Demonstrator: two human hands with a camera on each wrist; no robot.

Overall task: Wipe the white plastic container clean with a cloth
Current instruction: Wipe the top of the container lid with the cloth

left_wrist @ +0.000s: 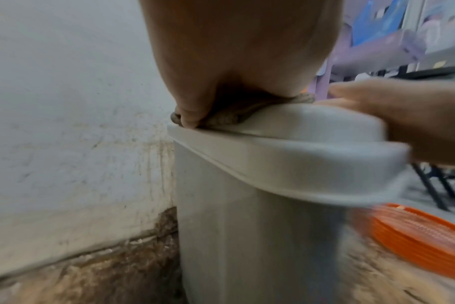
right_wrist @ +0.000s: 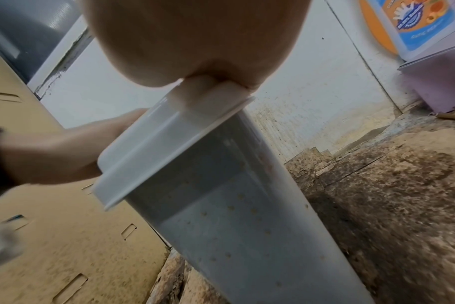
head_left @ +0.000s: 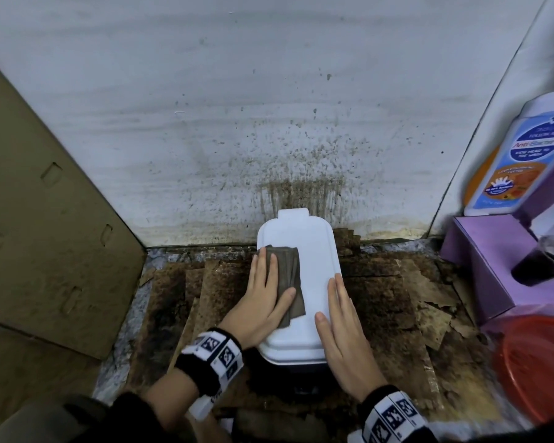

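A tall white plastic container [head_left: 314,276] with a flat lid stands on stained cardboard close to the wall. A folded grey-brown cloth [head_left: 290,282] lies on the lid's left half. My left hand [head_left: 263,298] presses flat on the cloth with straight fingers. My right hand [head_left: 339,324] rests flat along the lid's right edge, fingers straight. In the left wrist view the cloth [left_wrist: 221,119] is squeezed between my palm and the lid [left_wrist: 286,164]. In the right wrist view the container's side [right_wrist: 234,216] shows small brown specks, and the right hand's fingers are hidden by the palm.
A spattered white wall [head_left: 269,123] rises right behind the container. Cardboard panel [head_left: 45,219] leans at the left. A purple box [head_left: 493,266], a soap bottle [head_left: 522,155], a dark drink cup [head_left: 544,263] and an orange basket [head_left: 538,366] crowd the right.
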